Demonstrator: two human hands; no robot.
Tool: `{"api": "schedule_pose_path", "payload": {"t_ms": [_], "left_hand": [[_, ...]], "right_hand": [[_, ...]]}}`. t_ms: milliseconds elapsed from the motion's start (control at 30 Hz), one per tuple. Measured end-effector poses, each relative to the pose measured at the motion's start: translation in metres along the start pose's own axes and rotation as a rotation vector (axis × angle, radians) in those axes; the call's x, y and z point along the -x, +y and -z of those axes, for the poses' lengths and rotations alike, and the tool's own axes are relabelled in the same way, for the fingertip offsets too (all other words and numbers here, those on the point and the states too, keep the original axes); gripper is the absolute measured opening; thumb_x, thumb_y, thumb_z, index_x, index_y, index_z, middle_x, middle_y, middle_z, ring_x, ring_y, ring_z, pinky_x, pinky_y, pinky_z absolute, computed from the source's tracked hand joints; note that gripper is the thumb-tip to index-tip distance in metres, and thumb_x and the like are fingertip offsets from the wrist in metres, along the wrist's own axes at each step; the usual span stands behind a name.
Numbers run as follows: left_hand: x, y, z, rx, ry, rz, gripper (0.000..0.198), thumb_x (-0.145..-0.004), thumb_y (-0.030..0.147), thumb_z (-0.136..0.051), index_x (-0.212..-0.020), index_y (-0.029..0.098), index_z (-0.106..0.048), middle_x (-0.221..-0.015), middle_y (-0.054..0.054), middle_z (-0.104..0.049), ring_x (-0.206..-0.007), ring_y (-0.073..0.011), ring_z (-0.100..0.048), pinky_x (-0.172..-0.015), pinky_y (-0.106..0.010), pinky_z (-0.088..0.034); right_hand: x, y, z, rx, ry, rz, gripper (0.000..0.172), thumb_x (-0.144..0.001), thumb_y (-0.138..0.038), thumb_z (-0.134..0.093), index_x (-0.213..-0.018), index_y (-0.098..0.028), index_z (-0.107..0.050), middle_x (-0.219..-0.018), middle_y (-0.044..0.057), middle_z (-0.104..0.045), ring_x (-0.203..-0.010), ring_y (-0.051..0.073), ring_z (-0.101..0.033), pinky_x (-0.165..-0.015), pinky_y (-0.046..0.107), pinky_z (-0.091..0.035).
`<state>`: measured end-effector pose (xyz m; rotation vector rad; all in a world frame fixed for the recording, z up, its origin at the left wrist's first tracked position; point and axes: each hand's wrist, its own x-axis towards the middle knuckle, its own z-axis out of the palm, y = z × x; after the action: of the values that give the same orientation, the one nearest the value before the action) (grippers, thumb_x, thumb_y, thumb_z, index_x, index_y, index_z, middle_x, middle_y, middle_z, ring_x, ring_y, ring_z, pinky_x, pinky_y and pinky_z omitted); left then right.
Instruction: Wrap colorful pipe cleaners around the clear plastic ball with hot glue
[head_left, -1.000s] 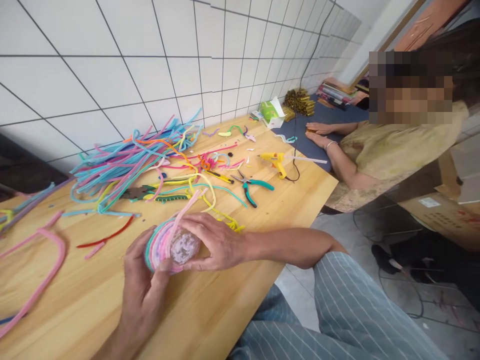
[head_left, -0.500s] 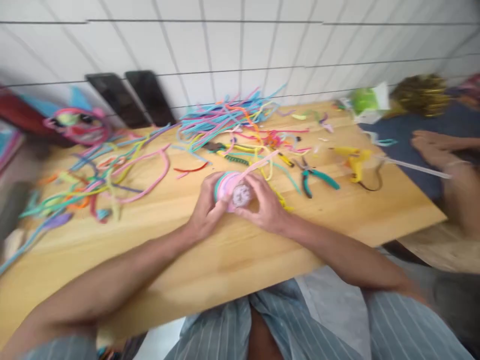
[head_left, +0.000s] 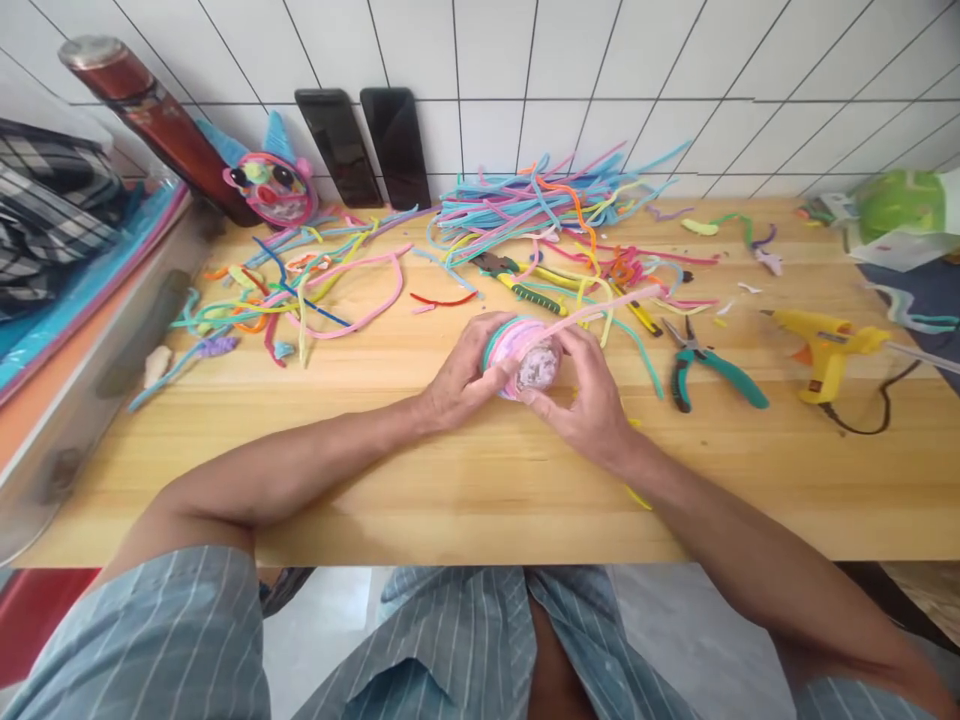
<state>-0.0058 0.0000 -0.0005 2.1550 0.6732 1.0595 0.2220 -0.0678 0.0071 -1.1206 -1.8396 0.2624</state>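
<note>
Between my hands, just above the wooden table, is a small round form wrapped in pipe cleaners [head_left: 517,345], with teal, pink and lilac bands and a pale lilac end facing me. My left hand [head_left: 469,372] wraps its left side, the thumb pressing on the front. On the right, my right hand [head_left: 596,400] curls around it with thumb and fingers against the pale end. A loose pink pipe cleaner [head_left: 607,312] sticks out from the form toward the upper right, over the right hand's fingers. The fingertips behind the form are hidden.
Behind lies a heap of pipe cleaners [head_left: 517,210]; more colored ones [head_left: 300,290] spread left. Yellow-handled pliers [head_left: 525,280], teal-handled pliers [head_left: 709,365] and a yellow glue gun [head_left: 825,345] lie rightward. Two phones [head_left: 341,145] lean on the tiles beside a pipe-cleaner mask-like figure [head_left: 274,190].
The camera view has swung left, so everything sits farther right in the picture and the other person's arm has left view. Both hands keep their hold on the wrapped form.
</note>
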Motion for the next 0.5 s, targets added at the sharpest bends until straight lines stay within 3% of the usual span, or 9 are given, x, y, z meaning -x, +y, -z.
{"api": "schedule_pose_path", "payload": {"t_ms": [233, 367, 500], "left_hand": [[-0.004, 0.004, -0.002, -0.001, -0.034, -0.079, 0.06, -0.115, 0.054, -0.054, -0.164, 0.021, -0.048, -0.16, -0.02, -0.061, -0.152, -0.0318, -0.058, -0.132, -0.054, -0.049], [-0.006, 0.0, -0.008, 0.001, 0.004, -0.146, 0.057, -0.115, 0.049, -0.058, -0.163, 0.019, -0.048, -0.159, -0.02, -0.063, -0.151, -0.0307, -0.06, -0.13, -0.051, -0.05], [-0.007, -0.004, -0.011, 0.003, 0.028, -0.178, 0.056, -0.115, 0.048, -0.059, -0.162, 0.019, -0.05, -0.157, -0.02, -0.065, -0.148, -0.0308, -0.062, -0.128, -0.051, -0.052]], "right_hand": [[-0.008, -0.003, 0.007, -0.287, -0.01, -0.223, 0.056, -0.105, -0.06, -0.073, -0.151, -0.031, -0.064, -0.16, 0.013, -0.066, -0.152, 0.031, -0.063, -0.126, 0.057, -0.057], [-0.016, -0.007, 0.006, -0.418, 0.088, -0.3, 0.041, -0.099, -0.058, -0.082, -0.129, -0.031, -0.076, -0.15, 0.01, -0.072, -0.144, 0.029, -0.069, -0.119, 0.051, -0.061], [-0.022, -0.011, 0.007, -0.449, 0.092, -0.383, 0.035, -0.089, -0.058, -0.093, -0.108, -0.032, -0.079, -0.142, 0.006, -0.075, -0.141, 0.028, -0.069, -0.123, 0.05, -0.058]]}}
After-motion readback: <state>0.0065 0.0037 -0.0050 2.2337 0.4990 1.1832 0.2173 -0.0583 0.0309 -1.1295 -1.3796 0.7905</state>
